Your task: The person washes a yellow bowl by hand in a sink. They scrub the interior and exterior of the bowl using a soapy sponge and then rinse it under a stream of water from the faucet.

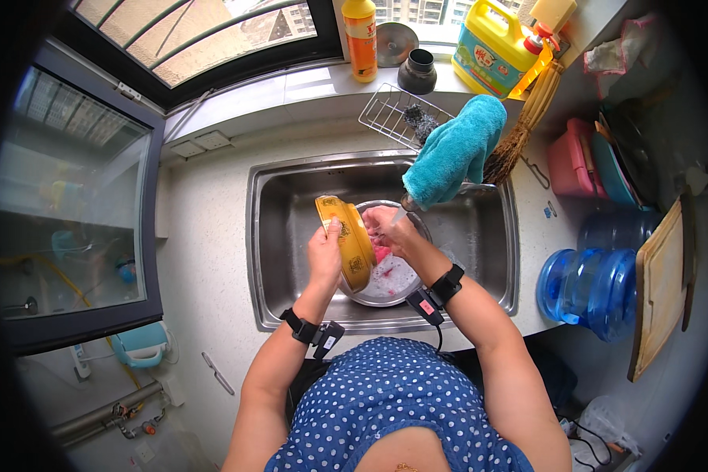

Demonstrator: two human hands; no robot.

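Note:
My left hand (325, 251) grips the rim of a yellow bowl (354, 253) with dark printed patterns, thumb on its outer side. The bowl is tipped on its side above a round metal basin (383, 302). Beside the bowl's opening is my right hand (386, 229), fingers curled, below the tap spout (410, 203), where water seems to run. A pink-red cloth (381, 253) shows just under those fingers; whether they hold it is unclear. White suds (392, 277) float in the basin. It stands in a stainless-steel sink (289, 295).
A teal towel (457, 153) drapes over the tap. Behind the sink are a wire rack (389, 115) with steel-wool scourers (420, 123) and a straw brush (522, 130). A yellow jug (487, 53) and an orange bottle (363, 44) stand on the sill. Right lies a blue water bottle (590, 292); left, an open window (82, 194).

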